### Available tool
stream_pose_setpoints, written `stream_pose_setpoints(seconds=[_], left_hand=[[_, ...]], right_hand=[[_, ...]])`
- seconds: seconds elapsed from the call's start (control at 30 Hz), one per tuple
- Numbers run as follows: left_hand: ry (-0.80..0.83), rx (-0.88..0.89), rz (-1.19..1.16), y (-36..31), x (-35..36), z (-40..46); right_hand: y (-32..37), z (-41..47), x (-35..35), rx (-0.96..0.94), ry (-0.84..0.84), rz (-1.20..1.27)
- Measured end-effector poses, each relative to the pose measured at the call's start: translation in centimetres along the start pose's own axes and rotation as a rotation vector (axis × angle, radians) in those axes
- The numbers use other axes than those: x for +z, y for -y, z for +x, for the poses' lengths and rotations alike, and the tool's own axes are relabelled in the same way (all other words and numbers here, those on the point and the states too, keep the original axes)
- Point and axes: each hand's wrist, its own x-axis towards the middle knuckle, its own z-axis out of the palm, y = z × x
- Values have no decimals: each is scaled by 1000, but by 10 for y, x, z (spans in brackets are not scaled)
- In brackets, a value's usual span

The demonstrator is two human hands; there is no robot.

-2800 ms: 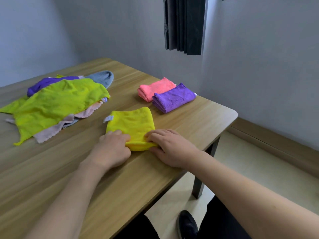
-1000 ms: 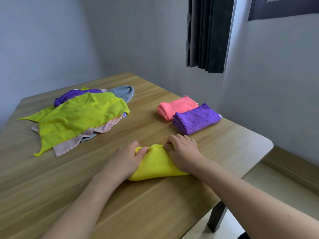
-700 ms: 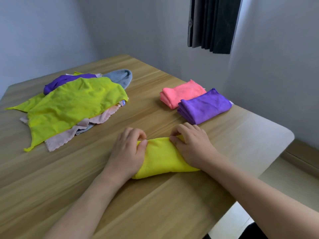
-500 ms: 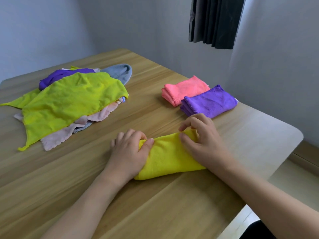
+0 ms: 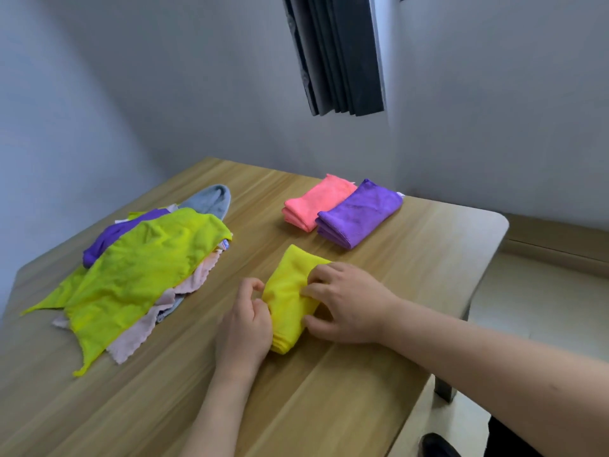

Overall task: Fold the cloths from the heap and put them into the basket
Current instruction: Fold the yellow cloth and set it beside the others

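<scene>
Two cloths done: pink cloth [image 5: 315,203] and purple cloth [image 5: 359,212] folded on bench [image 5: 428,258]. Left hand [image 5: 245,324] and right hand [image 5: 346,305] both grip the yellow cloth [image 5: 286,291], folded, mid-bench. Heap [image 5: 138,268] untouched. Basket not visible.

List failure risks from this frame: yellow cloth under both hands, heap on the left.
1. The folded yellow microfibre cloth is held only at its sides by the left hand and right hand; lifting could let its layers spring open.
2. No basket is in view, so placement may mean searching.
3. The loose heap of unfolded cloths lies close beside the left hand; a sweep might snag it.
</scene>
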Motion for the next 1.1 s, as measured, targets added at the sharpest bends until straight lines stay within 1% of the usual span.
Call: stream_pose_setpoints(seconds=[0.07,0.13,0.2,0.27,0.3,0.33,0.43,0.5,0.57,0.67,0.7,0.83,0.97,1.03,1.1], left_hand=[[29,24,0,-1,-2,-7],[60,37,-68,-1,-4,-13],[79,37,-257,-2,-10,-21],[93,-11,-509,-2,-15,-31],[103,-34,-593,-1,-17,-36],[111,-46,-633,-2,-18,-41],[121,-77,-624,-5,-18,-56],[181,-77,-654,-3,-21,-61],[232,6,-578,5,-22,-64],[218,152,-236,16,-19,-65],[200,183,-178,18,-18,-65],[149,320,-65,19,-20,-65],[92,440,183,23,-20,-62],[43,470,230,22,-18,-59],[-3,441,206,18,-14,-58]], right_hand=[[6,-8,-2,-6,63,-47],[7,-17,1,-17,73,-62],[7,-26,3,-23,53,-42],[8,-32,4,-28,28,-16],[8,-33,3,-38,19,-1],[8,-34,2,-51,10,10],[10,-37,-2,-93,8,-9],[10,-40,-4,-74,19,3],[10,-43,-6,-65,9,36],[11,-47,-5,-59,-28,66],[11,-48,-4,-51,-26,76],[9,-52,-4,1,2,145],[4,-50,-7,61,22,197],[3,-46,-8,136,42,218],[3,-40,-9,245,73,227]])
